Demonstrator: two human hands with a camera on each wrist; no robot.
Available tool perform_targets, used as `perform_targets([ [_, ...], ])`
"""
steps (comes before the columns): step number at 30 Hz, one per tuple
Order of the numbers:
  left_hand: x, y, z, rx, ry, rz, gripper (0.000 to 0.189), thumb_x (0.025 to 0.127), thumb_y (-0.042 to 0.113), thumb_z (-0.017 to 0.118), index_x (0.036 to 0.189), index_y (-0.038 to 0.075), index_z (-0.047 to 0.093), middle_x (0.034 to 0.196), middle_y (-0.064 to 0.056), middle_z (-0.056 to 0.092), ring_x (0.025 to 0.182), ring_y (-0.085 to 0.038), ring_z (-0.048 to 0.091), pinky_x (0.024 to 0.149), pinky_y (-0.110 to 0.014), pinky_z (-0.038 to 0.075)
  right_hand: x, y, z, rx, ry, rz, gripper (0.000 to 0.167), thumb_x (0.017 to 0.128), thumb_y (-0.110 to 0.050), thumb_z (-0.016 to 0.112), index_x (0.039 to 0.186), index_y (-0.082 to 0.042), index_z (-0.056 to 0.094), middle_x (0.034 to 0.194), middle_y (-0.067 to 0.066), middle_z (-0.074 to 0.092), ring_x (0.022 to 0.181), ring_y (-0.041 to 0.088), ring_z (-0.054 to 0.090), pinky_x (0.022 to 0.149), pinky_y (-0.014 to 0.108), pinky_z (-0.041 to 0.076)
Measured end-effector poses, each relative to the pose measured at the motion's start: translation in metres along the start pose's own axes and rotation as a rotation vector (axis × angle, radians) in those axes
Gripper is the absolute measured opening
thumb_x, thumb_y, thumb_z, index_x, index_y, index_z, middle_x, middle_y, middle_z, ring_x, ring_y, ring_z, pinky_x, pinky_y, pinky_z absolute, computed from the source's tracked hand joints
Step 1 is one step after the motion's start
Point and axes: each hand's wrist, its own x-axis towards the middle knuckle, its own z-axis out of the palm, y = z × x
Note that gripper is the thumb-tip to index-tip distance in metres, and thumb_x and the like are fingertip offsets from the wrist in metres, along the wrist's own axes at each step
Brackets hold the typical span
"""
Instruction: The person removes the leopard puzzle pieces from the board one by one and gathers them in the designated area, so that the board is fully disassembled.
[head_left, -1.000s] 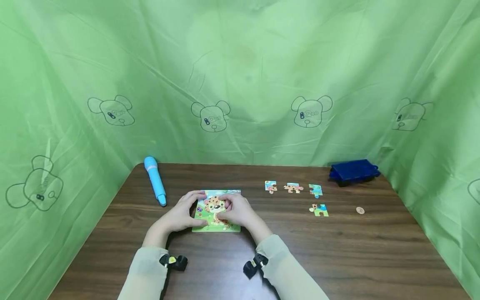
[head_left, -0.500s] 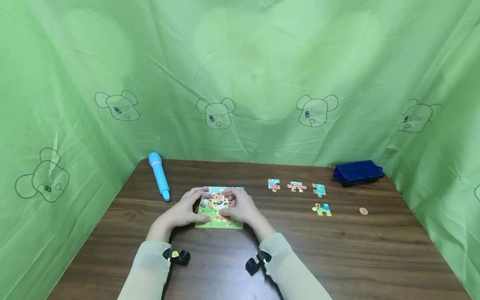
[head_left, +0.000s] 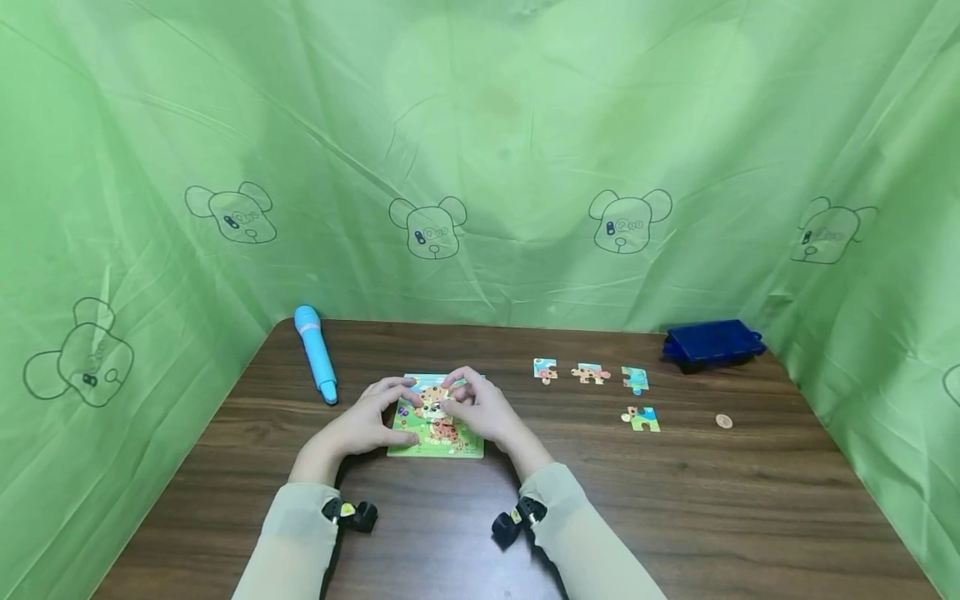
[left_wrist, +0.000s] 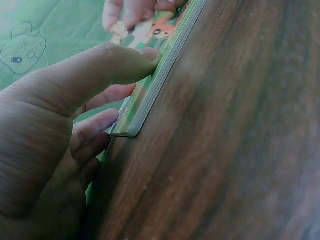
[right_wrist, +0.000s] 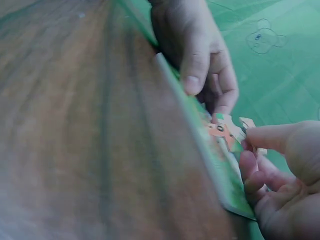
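We see the left grip [head_left: 366, 423] holding a flat green picture board [head_left: 450, 448], the right grip [head_left: 483, 408] pinching a multicoloured jigsaw piece [right_wrist: 247, 122].

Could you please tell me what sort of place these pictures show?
It looks like an indoor tabletop booth, perhaps for recording: green cloth printed with round-eared animal heads hangs behind and on both sides of a wood-grain table, and small black wrist cameras are worn on both arms.
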Motion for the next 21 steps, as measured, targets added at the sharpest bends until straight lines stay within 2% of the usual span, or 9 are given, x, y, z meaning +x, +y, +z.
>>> perform_targets([
  [4,0.001,-0.001,0.0,-0.009,-0.008,-0.003,0.045,0.087,0.04,0.094,0.124,0.029,0.07,0.168,-0.008,0.043,0.157,-0.046,0.029,0.119,-0.075,0.031,-0.003,-0.009,-0.011,0.066,-0.031,-0.012,0.024,0.104,-0.011,0.075,0.126,-0.009,0.065,0.104,0.011,0.078,0.086,0.024,0.07,0.072,0.034,0.055],
  [9,0.001,0.0,0.0,-0.007,-0.002,0.002,0.044,0.087,0.04,0.094,0.124,0.03,0.07,0.168,-0.008,0.043,0.157,-0.047,0.029,0.119,-0.076,0.031,-0.011,-0.027,-0.039,0.003,-0.027,-0.016,0.027,0.104,-0.015,0.076,0.129,-0.011,0.068,0.104,0.007,0.076,0.09,0.021,0.071,0.084,0.045,0.059],
  [11,-0.001,0.0,0.0,-0.004,0.003,-0.003,0.044,0.087,0.04,0.094,0.123,0.03,0.071,0.168,-0.007,0.043,0.157,-0.047,0.029,0.119,-0.076,0.03,-0.016,-0.033,-0.054,-0.034,-0.033,0.0,0.029,0.103,-0.018,0.077,0.13,-0.012,0.069,0.104,0.006,0.076,0.091,0.02,0.069,0.085,0.046,0.059],
  [15,-0.005,0.001,0.0,0.003,0.008,-0.003,0.043,0.088,0.038,0.093,0.123,0.029,0.071,0.168,-0.009,0.043,0.157,-0.049,0.029,0.118,-0.078,0.03,-0.031,-0.032,-0.088,-0.072,-0.028,0.041,0.032,0.102,-0.02,0.079,0.132,-0.012,0.07,0.106,0.008,0.076,0.093,0.032,0.07,0.079,0.045,0.059],
  [18,-0.005,0.002,0.0,-0.002,0.005,-0.003,0.043,0.088,0.037,0.094,0.123,0.028,0.071,0.168,-0.01,0.043,0.156,-0.049,0.029,0.118,-0.078,0.029,-0.047,-0.024,-0.117,-0.101,0.009,0.069,0.032,0.102,-0.018,0.079,0.133,-0.011,0.07,0.106,0.009,0.076,0.09,0.038,0.068,0.073,0.037,0.057],
  [21,-0.002,0.002,0.001,-0.007,0.002,0.009,0.043,0.088,0.037,0.094,0.123,0.028,0.071,0.168,-0.01,0.043,0.156,-0.049,0.029,0.118,-0.078,0.029,-0.065,-0.016,-0.145,-0.125,0.055,0.084,0.033,0.103,-0.015,0.078,0.134,-0.008,0.069,0.106,0.012,0.076,0.087,0.035,0.067,0.069,0.031,0.055],
])
